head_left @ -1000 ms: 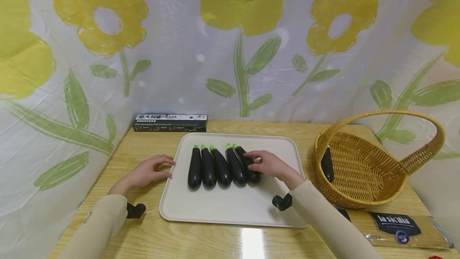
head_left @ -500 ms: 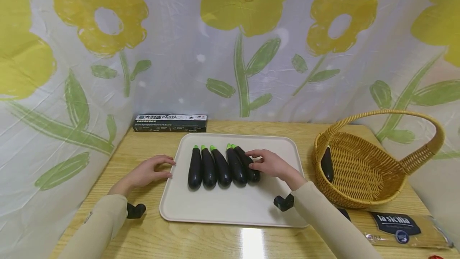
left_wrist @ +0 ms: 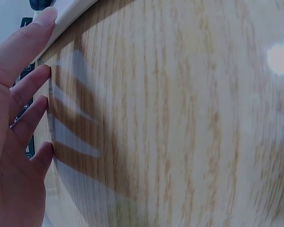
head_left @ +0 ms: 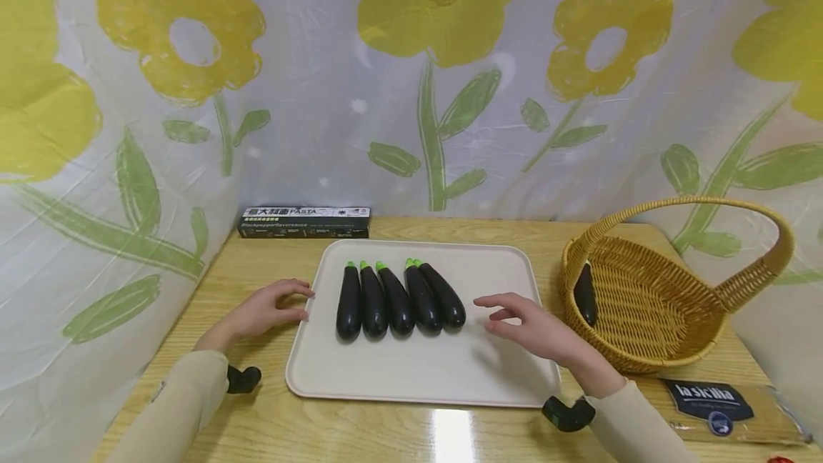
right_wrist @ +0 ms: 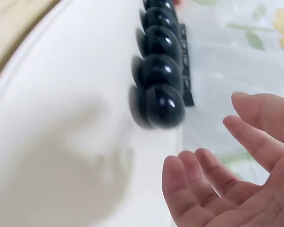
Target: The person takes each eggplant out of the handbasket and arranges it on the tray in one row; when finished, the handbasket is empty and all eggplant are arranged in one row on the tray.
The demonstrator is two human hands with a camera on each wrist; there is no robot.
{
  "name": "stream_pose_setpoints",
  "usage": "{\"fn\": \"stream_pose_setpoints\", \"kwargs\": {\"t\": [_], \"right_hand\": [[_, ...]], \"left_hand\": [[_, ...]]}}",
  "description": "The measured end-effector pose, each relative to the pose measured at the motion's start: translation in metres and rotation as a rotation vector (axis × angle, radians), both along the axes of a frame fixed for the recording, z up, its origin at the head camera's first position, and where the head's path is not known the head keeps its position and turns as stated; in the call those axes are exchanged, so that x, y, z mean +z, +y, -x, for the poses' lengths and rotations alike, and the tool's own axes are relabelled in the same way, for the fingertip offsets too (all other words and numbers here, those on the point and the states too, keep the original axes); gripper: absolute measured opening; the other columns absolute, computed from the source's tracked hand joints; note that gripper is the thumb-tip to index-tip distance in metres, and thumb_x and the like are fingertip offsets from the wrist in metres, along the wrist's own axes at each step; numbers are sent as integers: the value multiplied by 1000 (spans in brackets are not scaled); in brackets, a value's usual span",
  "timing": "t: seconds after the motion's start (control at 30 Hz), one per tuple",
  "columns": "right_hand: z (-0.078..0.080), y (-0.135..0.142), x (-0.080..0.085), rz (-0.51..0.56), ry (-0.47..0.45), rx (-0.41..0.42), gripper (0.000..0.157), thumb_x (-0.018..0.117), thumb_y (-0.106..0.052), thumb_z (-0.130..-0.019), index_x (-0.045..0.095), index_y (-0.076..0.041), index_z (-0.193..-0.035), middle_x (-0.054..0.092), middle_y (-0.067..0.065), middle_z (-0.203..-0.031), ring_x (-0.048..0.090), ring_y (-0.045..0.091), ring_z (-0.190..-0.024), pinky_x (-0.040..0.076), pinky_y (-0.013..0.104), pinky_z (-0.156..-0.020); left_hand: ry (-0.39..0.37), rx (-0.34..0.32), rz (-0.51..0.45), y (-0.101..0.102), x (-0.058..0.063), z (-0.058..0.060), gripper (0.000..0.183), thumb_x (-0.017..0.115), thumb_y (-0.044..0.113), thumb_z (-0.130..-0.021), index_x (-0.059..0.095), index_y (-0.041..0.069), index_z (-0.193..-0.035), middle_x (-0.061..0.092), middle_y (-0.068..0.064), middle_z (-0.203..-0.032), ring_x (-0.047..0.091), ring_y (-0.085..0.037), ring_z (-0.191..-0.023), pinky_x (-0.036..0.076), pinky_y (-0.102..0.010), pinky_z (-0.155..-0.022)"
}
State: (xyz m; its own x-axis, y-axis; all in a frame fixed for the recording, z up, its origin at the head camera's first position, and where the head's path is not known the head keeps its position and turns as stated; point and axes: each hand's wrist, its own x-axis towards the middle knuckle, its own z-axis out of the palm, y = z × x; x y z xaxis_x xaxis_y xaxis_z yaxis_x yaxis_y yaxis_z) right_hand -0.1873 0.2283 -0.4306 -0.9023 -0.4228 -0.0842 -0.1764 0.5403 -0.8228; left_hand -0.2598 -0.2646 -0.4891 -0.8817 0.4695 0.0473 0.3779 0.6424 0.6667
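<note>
Several dark purple eggplants (head_left: pixel 401 299) with bright green stem ends lie side by side on a white tray (head_left: pixel 411 377). The rightmost eggplant (head_left: pixel 444 294) leans with its top against its neighbour. My right hand (head_left: pixel 534 327) hovers over the tray's right part, fingers spread and holding nothing, apart from the eggplants. In the right wrist view the eggplants' rounded ends (right_wrist: pixel 164 106) line up beyond the fingertips. My left hand (head_left: pixel 266 308) is at the tray's left edge, its fingertips right at the rim. The left wrist view shows its relaxed fingers (left_wrist: pixel 31 85) close over the wooden table.
A wicker basket (head_left: pixel 643 306) with a tall handle stands right of the tray, one eggplant (head_left: pixel 586 295) inside. A pasta packet (head_left: pixel 726 409) lies in front of it. A black pasta box (head_left: pixel 304 223) sits at the back left, before a flowered curtain (head_left: pixel 302 134).
My right hand has let go of the rightmost eggplant, now against its neighbour, and drawn back to the right. The left hand stays where it was.
</note>
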Motion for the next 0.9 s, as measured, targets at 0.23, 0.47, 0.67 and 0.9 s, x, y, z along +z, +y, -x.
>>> {"fn": "stream_pose_setpoints", "kwargs": {"t": [0.23,0.47,0.67,0.9], "right_hand": [[-27,38,16,17,-18,-51,40,63,-32,-96,58,-21,-134,51,10,-140,57,28,-117,52,37,-88],[-38,78,32,-1,34,-73,40,59,-29,-99,54,-19,-137,56,9,-133,58,23,-115,54,27,-84],[-27,120,53,-60,61,-63,42,54,-25,-102,50,-9,-141,54,19,-135,61,8,-108,53,25,-84],[-1,165,54,-70,-23,-193,57,49,-34,-104,37,0,-147,36,27,-149,59,24,-116,55,32,-90]], "left_hand": [[-2,-7,-5,-1,-1,-1,36,74,23,-89,66,9,-121,55,-21,-135,42,-45,-131,30,-62,-109],[-5,-10,-6,-1,-3,2,38,73,25,-89,65,9,-122,53,-21,-137,40,-45,-132,29,-62,-109],[2,-8,-4,-2,-5,2,39,74,27,-89,66,10,-122,52,-20,-138,39,-45,-133,27,-62,-110],[-2,-14,-8,0,-4,3,39,74,28,-89,66,10,-123,52,-21,-138,40,-45,-133,27,-62,-110]]}}
